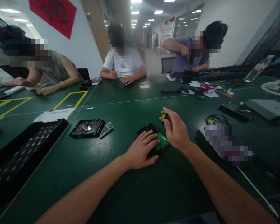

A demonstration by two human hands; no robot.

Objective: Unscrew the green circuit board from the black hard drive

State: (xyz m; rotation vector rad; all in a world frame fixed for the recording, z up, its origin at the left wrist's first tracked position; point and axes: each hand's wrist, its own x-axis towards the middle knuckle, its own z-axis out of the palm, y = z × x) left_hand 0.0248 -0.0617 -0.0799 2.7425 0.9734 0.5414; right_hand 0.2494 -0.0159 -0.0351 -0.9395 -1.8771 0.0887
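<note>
A hard drive [162, 141] lies on the green table with its green circuit board facing up. My left hand [141, 149] rests flat across it with the fingers spread, covering much of the black casing. Just above the drive's right side, my right hand [177, 129] is closed on a short yellow-and-black screwdriver [164, 117], held upright between thumb and fingers; its tip is not clearly visible. To the left sits another hard drive [86, 128] with small shiny pieces on top. Beside that drive is a loose green circuit board [108, 128].
A long black tray [30, 149] with rows of small parts stands at left, near a white paper [53, 115]. At right are another drive [236, 111], a grey box [269, 109], a phone-like object [226, 143] and a white cable [256, 189]. Several people sit across the table.
</note>
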